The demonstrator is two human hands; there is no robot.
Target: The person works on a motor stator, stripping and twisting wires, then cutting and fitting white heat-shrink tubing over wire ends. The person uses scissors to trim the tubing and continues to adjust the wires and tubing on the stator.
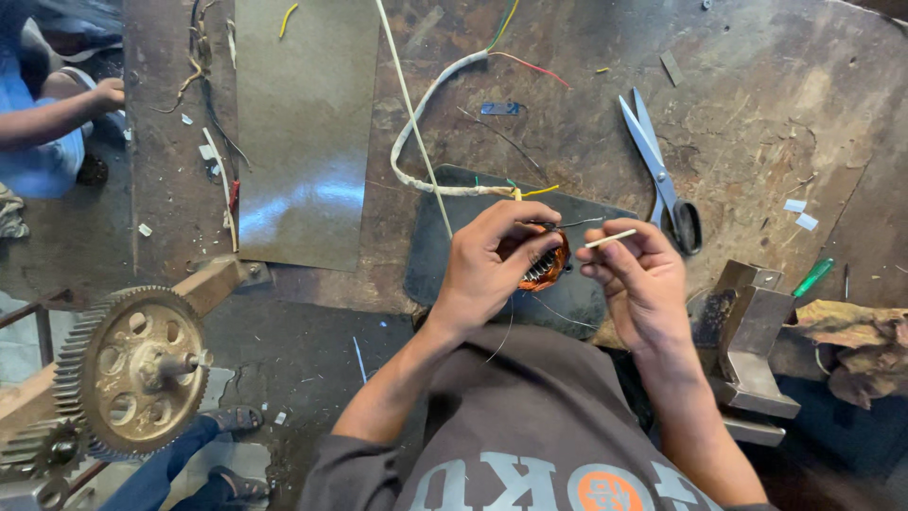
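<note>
my left hand (492,260) is clenched around the small copper-wound stator (544,267), held over the dark mat (445,255) at the bench's near edge. my right hand (636,274), at three o'clock of it, pinches a pale thin stick (610,238) pointing toward the windings. i judge i'm mid-way tucking the coil; next calls for a steady, shallow push into a slot. scissors (657,170) lie at one o'clock, a sleeved cable (426,114) at eleven.
</note>
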